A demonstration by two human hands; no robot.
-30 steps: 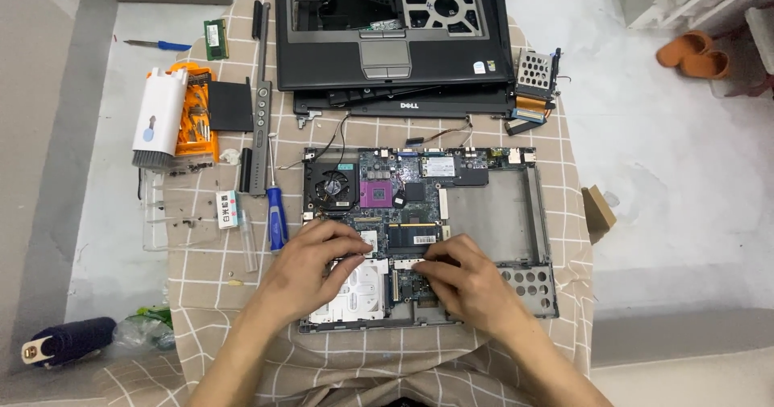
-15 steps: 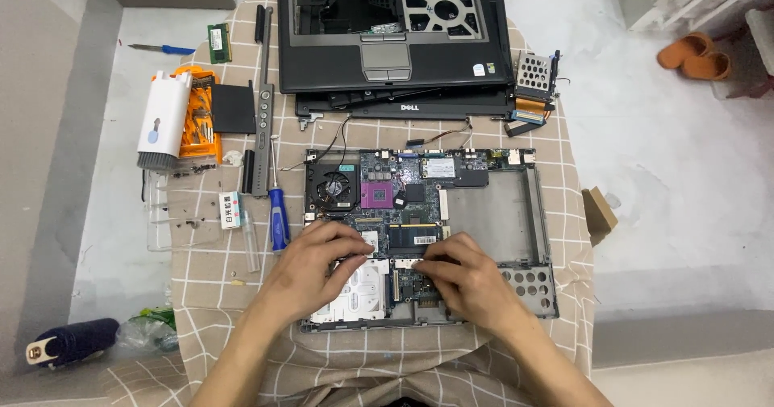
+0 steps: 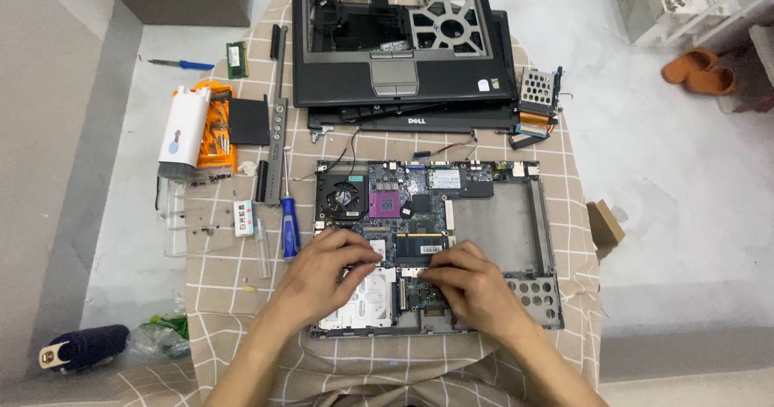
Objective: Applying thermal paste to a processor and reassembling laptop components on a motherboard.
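Observation:
An opened laptop base (image 3: 516, 230) lies on a checked cloth, its motherboard (image 3: 403, 201) bare, with a black fan (image 3: 343, 196) and a pink processor socket (image 3: 384, 206). My left hand (image 3: 326, 276) rests on the silver hard drive (image 3: 363, 304) at the base's near left, its fingertips at the left end of a dark memory module (image 3: 419, 246). My right hand (image 3: 468, 282) presses its fingertips against the right end of that same module. Both hands pinch at the module's ends; neither lifts anything.
The removed palm rest and screen assembly (image 3: 399, 48) lie at the far side. A blue-handled screwdriver (image 3: 289, 226), a black strip (image 3: 279, 105), an orange bit case (image 3: 216, 125), a white brush tool (image 3: 179, 133) and loose screws lie to the left. A small cardboard box (image 3: 605, 226) lies right.

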